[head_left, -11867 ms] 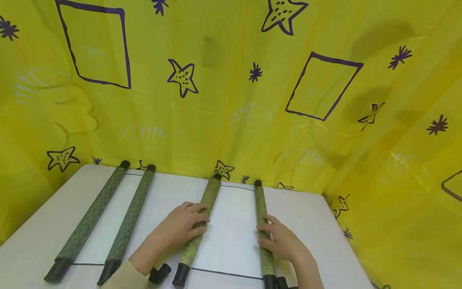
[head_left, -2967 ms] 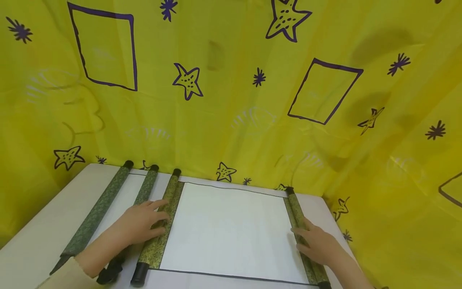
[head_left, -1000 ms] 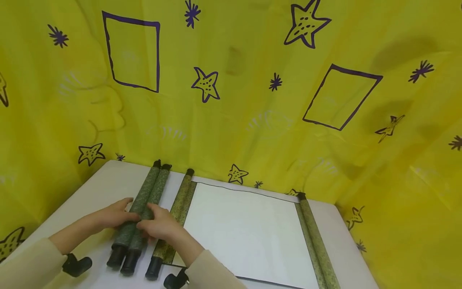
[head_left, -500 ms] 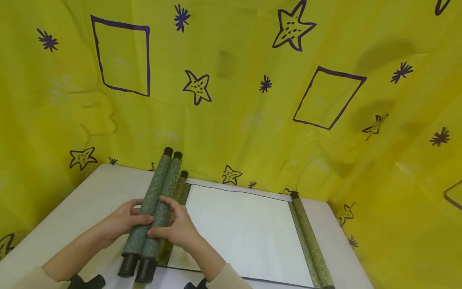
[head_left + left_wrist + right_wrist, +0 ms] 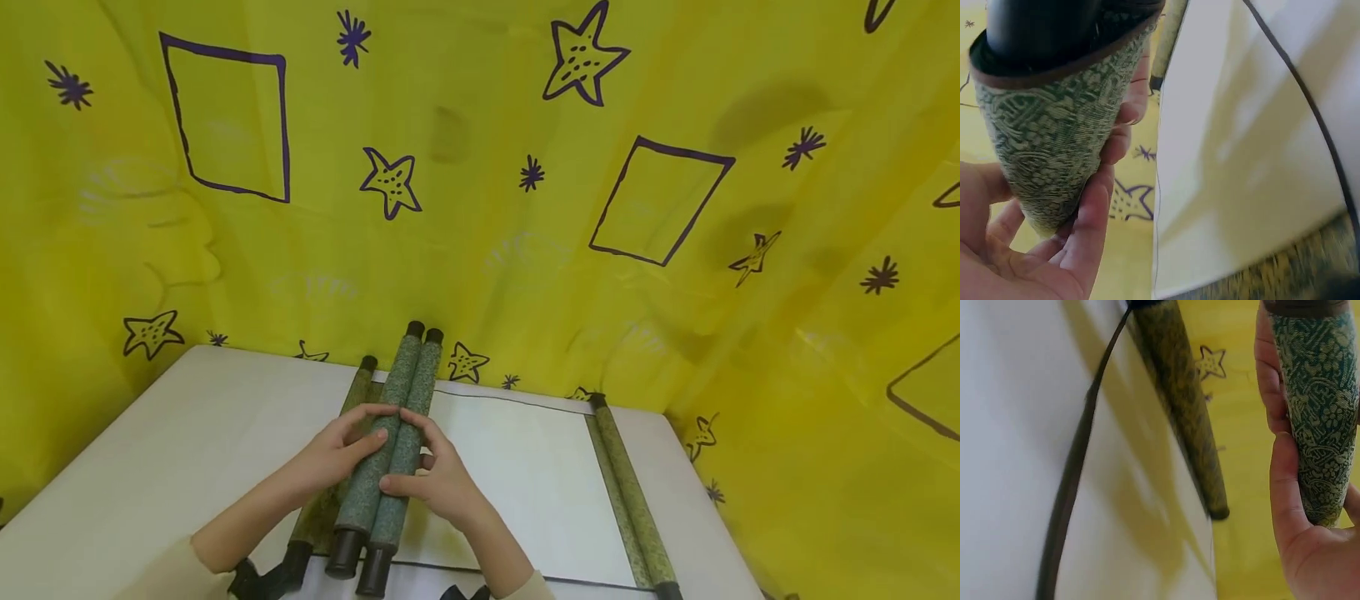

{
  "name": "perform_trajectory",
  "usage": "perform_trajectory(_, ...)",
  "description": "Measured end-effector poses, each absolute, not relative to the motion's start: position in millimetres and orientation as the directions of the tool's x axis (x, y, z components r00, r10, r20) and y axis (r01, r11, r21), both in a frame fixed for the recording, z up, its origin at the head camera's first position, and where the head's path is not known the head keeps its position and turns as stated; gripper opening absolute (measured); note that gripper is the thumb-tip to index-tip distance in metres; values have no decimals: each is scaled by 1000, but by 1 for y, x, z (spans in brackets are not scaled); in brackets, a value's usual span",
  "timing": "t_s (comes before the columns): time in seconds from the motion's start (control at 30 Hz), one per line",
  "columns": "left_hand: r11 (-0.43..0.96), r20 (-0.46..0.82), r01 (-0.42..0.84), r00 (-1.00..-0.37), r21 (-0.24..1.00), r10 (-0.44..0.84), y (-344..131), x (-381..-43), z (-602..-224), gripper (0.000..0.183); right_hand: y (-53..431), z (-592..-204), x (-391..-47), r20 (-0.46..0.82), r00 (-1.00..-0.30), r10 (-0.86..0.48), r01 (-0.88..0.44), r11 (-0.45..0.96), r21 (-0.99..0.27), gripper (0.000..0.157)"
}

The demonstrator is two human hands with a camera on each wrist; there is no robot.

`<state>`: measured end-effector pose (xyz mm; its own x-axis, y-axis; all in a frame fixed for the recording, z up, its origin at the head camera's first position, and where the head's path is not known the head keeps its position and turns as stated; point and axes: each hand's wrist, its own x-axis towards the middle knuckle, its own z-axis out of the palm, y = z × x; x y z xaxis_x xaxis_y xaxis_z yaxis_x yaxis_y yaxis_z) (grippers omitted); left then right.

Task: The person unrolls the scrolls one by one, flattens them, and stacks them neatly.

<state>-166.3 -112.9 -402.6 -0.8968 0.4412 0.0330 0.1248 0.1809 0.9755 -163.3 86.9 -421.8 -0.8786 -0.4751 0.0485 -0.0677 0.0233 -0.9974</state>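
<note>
A green patterned hanging scroll [image 5: 365, 492], rolled from both ends into two rolls side by side with black end knobs, is held above the table. My left hand [image 5: 333, 454] grips the left roll, thumb on top. My right hand [image 5: 444, 479] holds the right roll between thumb and fingers. Below them a yellow-green scroll [image 5: 525, 475] lies spread on the table, its white sheet showing between a left roll and a right roll [image 5: 630, 492]. The held scroll covers part of the spread one's left side. In the left wrist view, fingers wrap the green brocade [image 5: 1054, 137].
The white table [image 5: 172, 442] ends at a yellow curtain [image 5: 465, 250] printed with stars and frames, which hangs along the back and the right side. Black wrist camera mounts [image 5: 266, 579] show at the front near the sleeves.
The yellow-green scroll was unrolled wider on the table. Both hands then brought the green scroll's two rolls together at the left, lifted them and carried them right, over the spread sheet.
</note>
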Motion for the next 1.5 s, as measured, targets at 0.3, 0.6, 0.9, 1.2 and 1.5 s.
perform_trajectory(0.3,101,23,81,-877,992,479,-84,-182,-406,50,116,-407,-159,75,-860,-505,-105,31,-994,84)
perform_trajectory(0.6,53,49,80,-895,995,444,-64,-187,-406,56,138,-420,-167,81,-886,-457,-139,96,-986,73)
perform_trajectory(0.9,27,97,124,-882,992,461,-61,-182,-407,61,143,-421,-166,36,-918,-395,-105,153,-983,66)
perform_trajectory(1.2,5,118,139,-860,990,496,-60,-183,-399,61,144,-393,-152,41,-930,-365,-94,128,-987,57)
perform_trajectory(1.5,-12,125,139,-843,990,524,-58,-185,-390,59,156,-416,-168,56,-944,-325,-103,129,-986,52)
